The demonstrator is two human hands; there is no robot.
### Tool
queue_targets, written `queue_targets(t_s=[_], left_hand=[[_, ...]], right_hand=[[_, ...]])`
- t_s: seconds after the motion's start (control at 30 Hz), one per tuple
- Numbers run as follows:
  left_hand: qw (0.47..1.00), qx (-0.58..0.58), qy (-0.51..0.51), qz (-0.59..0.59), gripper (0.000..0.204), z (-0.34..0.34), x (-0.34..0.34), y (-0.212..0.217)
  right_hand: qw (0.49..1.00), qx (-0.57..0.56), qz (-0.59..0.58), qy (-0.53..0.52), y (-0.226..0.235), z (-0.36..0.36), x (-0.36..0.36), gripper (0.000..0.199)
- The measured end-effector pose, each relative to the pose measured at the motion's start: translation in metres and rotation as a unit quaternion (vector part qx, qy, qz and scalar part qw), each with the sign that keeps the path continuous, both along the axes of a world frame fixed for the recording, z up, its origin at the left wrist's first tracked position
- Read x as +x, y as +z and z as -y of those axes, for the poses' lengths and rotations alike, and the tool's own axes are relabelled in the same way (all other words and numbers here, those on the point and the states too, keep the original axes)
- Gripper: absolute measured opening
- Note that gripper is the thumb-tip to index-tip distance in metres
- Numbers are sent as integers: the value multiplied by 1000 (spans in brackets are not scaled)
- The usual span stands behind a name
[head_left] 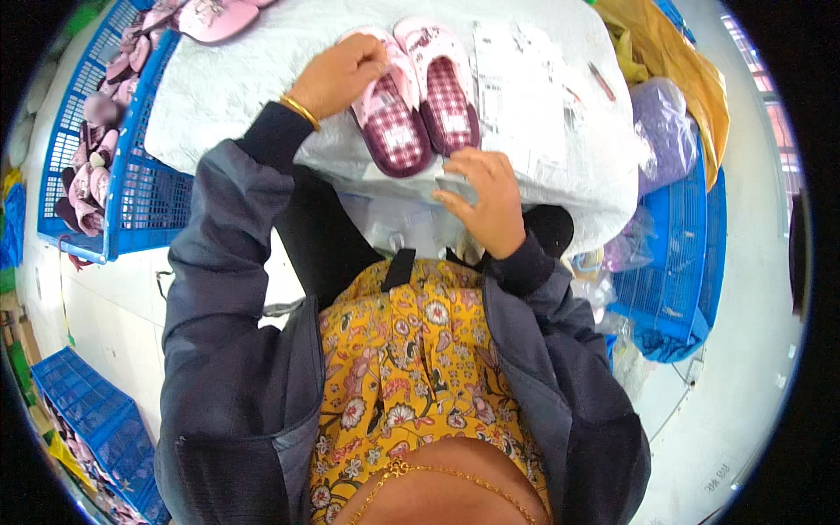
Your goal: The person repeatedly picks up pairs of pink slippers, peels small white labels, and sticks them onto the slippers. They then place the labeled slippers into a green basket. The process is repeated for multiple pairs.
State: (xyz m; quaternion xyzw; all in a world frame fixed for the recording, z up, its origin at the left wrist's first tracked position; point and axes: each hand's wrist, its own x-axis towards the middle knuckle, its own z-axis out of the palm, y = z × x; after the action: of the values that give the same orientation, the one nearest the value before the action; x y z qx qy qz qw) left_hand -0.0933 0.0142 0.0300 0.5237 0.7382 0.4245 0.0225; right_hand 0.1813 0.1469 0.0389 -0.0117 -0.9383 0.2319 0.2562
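A pair of pink slippers with checked dark-red insoles lies side by side on the white-covered table [254,52], toes pointing away from me. My left hand [341,77] rests over the toe part of the left slipper [398,131], its fingers curled closed at the edge of the upper. Just below the heel of the right slipper [451,109], my right hand [488,197] has thumb and fingers apart. Its fingertips come close to that heel; whether they touch it I cannot tell. Nothing shows between them.
Printed white sheets [516,96] lie right of the slippers, near a small dark pointed tool [601,81]. More pink slippers [214,19] sit at the far left corner. Blue crates [131,166] of slippers stand left; another blue crate [665,254] and purple plastic-wrapped goods [665,136] stand right.
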Motion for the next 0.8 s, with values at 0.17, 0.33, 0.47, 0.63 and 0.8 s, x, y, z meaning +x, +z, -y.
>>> queue_targets(t_s=[0.17,0.33,0.47,0.63,0.8], left_hand=[[989,27,-2,144,15,-4,-15,-11],[988,29,7,149,15,0,-7,-6],[985,5,9,173,15,3,-3,0],[981,51,26,184,13,-3,-3,-9],[968,17,22,251,13,1,2,4]], right_hand=[[998,46,-9,-30,-2,7,-7,37],[994,79,-57,-47,-12,8,-8,23],[998,56,-30,-17,3,1,-5,19],[990,-105,92,12,29,-13,-13,14],[962,-244,124,13,39,-20,-30,18]])
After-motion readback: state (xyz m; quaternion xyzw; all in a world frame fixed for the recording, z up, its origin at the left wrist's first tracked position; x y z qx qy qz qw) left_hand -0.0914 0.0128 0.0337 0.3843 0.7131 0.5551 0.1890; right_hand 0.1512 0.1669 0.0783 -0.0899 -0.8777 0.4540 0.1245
